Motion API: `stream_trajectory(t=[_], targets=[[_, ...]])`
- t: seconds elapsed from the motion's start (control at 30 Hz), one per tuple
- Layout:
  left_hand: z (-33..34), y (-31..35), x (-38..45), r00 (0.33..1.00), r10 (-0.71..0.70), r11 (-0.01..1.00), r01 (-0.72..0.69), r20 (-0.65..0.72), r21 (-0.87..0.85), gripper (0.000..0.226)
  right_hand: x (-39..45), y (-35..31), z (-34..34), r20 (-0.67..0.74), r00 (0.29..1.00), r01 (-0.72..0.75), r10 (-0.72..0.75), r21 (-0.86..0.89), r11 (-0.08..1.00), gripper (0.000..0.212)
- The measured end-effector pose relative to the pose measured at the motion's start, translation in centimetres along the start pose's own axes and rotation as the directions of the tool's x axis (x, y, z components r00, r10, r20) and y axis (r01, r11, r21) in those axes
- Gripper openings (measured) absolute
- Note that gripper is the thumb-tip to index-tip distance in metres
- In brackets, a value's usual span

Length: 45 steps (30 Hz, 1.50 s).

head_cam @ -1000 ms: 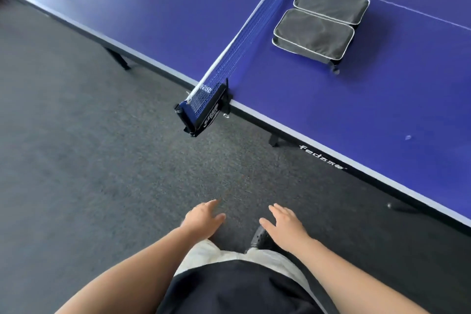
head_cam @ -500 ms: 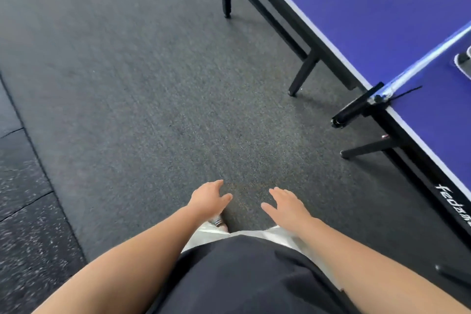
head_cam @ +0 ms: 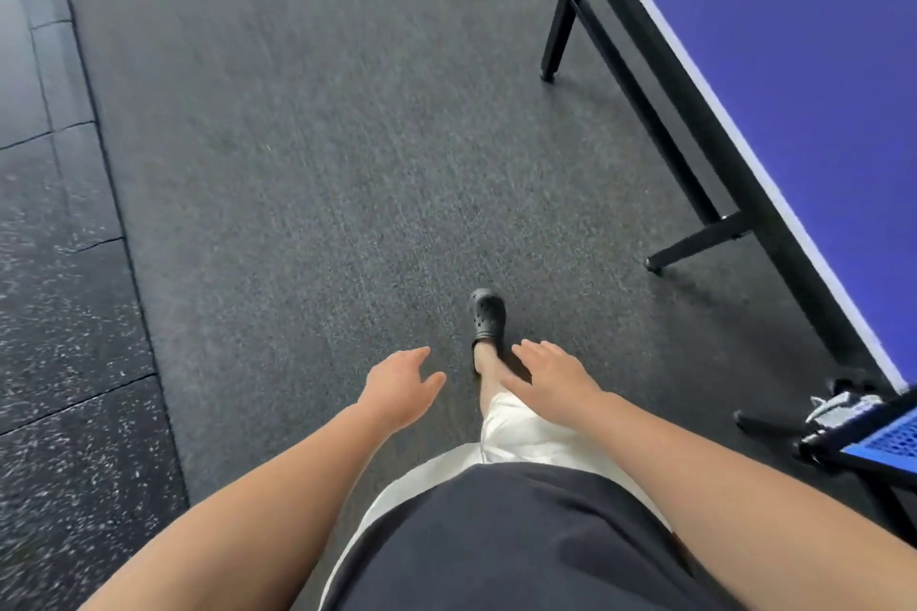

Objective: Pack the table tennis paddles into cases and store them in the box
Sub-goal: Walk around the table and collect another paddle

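- The view has swung off the 2 cases; only the table (head_cam: 774, 79) edge stays, at right.
- Left hand (head_cam: 397, 387) and right hand (head_cam: 556, 380) spread wide, empty; probably fetching the box.

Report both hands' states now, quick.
Left hand: open, holding nothing.
Right hand: open, holding nothing.

The view swung left away from the table tennis table (head_cam: 794, 65), which shifted to the right edge of the frame; the two cases left the frame. The net post (head_cam: 853, 432) moved to the lower right. A black clog (head_cam: 489, 315) stepped forward at centre.
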<state>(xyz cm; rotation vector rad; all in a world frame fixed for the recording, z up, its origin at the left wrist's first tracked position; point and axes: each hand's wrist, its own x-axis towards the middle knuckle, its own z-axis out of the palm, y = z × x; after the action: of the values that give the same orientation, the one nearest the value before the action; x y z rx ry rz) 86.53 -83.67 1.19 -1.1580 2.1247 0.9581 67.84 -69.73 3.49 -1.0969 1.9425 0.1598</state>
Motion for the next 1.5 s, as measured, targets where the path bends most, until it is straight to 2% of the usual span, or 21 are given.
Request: stream_trajectory(t=[0.17,0.53,0.77,0.93,1.1,1.23,1.33,1.5], targets=[[-7.9,2.1,7.4,0.998,-0.050,0.999,0.051,-0.031,0.013,0.062,8.6,-0.5,-9.3,0.052,0.997,0.055,-0.056,0.010,0.998,0.061],[-27.9,6.6,23.3,0.990,-0.066,0.998,0.063,-0.122,-0.024,0.059,25.9,-2.4,-29.9,0.036,0.994,0.108,-0.107,-0.035,0.994,0.069],[-41.4,7.4,35.9,0.992,0.019,0.999,-0.015,-0.129,0.033,0.051,38.9,-7.1,-41.0,-0.009,0.996,0.086,-0.086,-0.022,0.996,0.069],[-51.7,6.6,45.0,0.994,0.088,0.994,-0.083,-0.068,0.077,0.059,47.1,-11.3,-49.5,0.002,1.000,0.021,-0.021,0.009,1.000,0.069],[-61.1,6.9,53.4,0.995,0.099,0.985,-0.095,-0.021,0.141,0.063,54.0,-14.1,-58.7,-0.068,0.998,-0.005,0.010,0.080,0.997,0.069],[-68.0,9.1,60.1,0.991,0.137,0.975,-0.135,0.003,0.179,0.064,59.1,-15.0,-66.2,-0.127,0.991,-0.018,0.037,0.147,0.989,0.063],[-72.4,11.2,65.5,0.988,0.157,0.966,-0.155,0.005,0.207,0.064,63.3,-15.1,-71.2,-0.144,0.988,-0.029,0.047,0.128,0.991,0.051],[-80.3,15.9,74.0,0.985,0.170,0.952,-0.165,0.003,0.256,0.064,70.7,-13.9,-79.6,-0.121,0.991,-0.022,0.048,0.212,0.977,0.063]])
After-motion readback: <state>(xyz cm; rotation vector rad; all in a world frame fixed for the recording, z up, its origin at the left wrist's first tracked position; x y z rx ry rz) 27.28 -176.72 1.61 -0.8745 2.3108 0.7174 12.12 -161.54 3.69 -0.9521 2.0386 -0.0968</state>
